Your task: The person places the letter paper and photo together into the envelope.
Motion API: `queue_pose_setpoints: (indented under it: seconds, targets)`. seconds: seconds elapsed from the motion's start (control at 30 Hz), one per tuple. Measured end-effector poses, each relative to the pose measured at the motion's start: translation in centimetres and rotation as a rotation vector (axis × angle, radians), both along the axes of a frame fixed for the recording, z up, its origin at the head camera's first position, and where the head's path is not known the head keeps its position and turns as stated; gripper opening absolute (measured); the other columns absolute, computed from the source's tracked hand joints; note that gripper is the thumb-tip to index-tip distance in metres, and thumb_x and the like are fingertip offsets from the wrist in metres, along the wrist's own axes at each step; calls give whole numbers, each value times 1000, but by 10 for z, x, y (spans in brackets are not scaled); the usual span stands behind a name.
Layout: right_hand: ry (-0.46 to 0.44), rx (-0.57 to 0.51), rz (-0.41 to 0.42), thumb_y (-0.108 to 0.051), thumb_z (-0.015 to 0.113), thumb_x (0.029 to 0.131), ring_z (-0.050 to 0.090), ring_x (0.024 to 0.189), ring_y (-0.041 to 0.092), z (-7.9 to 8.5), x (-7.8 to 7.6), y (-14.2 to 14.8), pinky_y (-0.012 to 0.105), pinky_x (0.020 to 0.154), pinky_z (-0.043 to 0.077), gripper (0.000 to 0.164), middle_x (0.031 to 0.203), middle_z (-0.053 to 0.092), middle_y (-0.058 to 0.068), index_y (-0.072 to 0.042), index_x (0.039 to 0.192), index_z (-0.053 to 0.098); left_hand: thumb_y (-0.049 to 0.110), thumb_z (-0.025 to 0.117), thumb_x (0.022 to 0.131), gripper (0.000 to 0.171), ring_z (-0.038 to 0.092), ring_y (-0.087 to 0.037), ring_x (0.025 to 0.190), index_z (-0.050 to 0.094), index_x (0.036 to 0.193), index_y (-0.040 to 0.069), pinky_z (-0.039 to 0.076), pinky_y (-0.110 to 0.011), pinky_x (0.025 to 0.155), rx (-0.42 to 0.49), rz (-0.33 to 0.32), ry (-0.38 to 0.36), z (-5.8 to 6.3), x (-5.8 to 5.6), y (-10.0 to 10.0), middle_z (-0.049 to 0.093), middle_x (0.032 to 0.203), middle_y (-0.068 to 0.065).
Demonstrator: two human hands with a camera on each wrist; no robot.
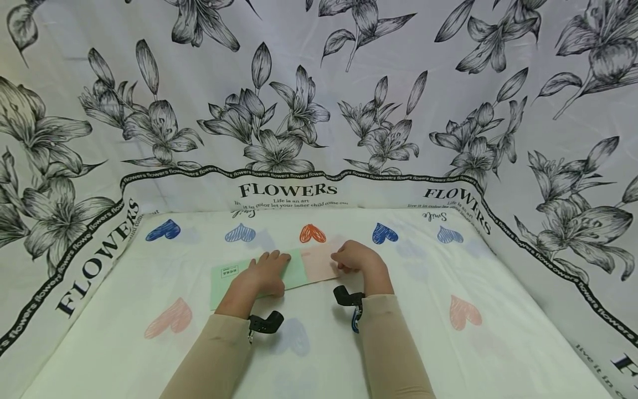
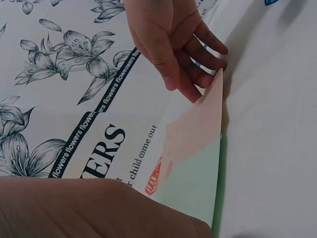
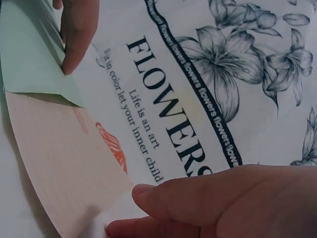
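A flat, pale green paper envelope lies on the flat white cloth surface with coloured hearts. A thin, pink paper sheet with faint lines sticks out of its right end, just below a scribbly red heart. The left hand rests flat on the green paper, with its fingers a little apart. The right hand pinches the far end of the pink sheet between thumb and finger.

I think this step is sliding the pink sheet at the envelope's mouth. I can't tell if it's going in or coming out. The next move seems to need the left hand to press down, while the right hand moves the sheet straight and gently, so it doesn't crease.
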State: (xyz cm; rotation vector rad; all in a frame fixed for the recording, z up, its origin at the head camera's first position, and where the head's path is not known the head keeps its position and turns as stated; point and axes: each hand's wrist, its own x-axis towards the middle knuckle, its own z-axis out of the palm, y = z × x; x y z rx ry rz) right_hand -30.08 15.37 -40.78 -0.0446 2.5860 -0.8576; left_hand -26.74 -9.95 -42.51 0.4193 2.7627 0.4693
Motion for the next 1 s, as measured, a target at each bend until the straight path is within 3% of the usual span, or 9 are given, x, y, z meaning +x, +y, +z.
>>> queue_pose_setpoints:
  seconds: [0.33,0.47,1.0]
  targets:
    - [-18,-5,-121,-35,61,103,59,75,21,-6,-6,25,35,72,48,31,79,66,7,-6,98,72,5,72,75,85,20,-48,150,42,155,5,16,-69,118,-7,-3,11,2,2,2,30,162,-25]
    - [-9,2,-100,-35,62,102,59,72,20,-6,-6,22,33,68,47,31,76,64,6,-5,100,72,4,71,75,85,20,-50,150,42,154,4,17,-70,118,-11,-9,9,3,3,3,29,162,-26]
    - [-11,11,16,-32,61,102,41,54,17,-2,-2,-14,33,57,35,42,55,42,1,-5,70,61,3,72,74,86,18,-50,150,41,155,4,17,-70,118,-22,-13,-4,3,4,6,27,162,-26]
